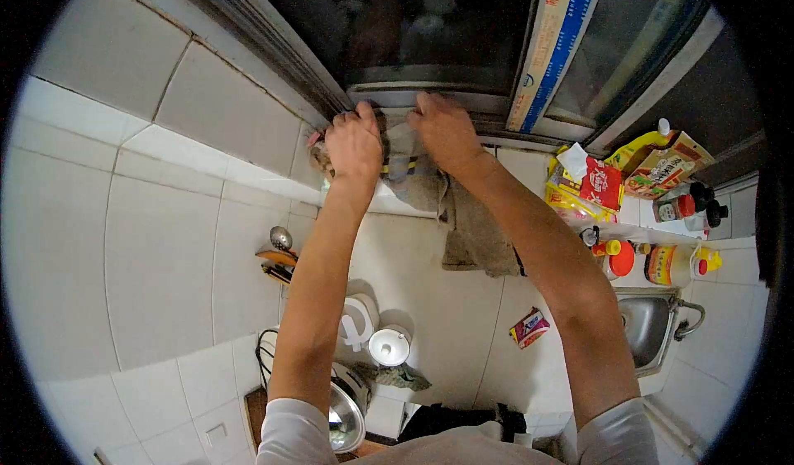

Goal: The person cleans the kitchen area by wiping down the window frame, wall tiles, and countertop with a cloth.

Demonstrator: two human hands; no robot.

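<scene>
A grey-brown cloth (410, 182) lies bunched on the window sill and hangs down over the counter. My left hand (354, 144) is at the cloth's left end, its fingers curled into it by the corner of the window frame. Close beside it, my right hand (447, 132) is bent over the cloth's upper edge at the bottom window track. Its fingers are curled and slightly blurred. The lower part of the cloth (481, 237) droops in folds below my right forearm. A small patterned bit (318, 151) shows beside my left hand; I cannot make out what it is.
Food packets (600, 185) and seasoning bottles (670, 262) stand on the right, above a steel sink (645, 324). A small purple packet (529, 328) lies on the counter (447, 324). A white lidded jar (389, 346), a metal bowl (346, 422) and utensils (279, 254) are on the left.
</scene>
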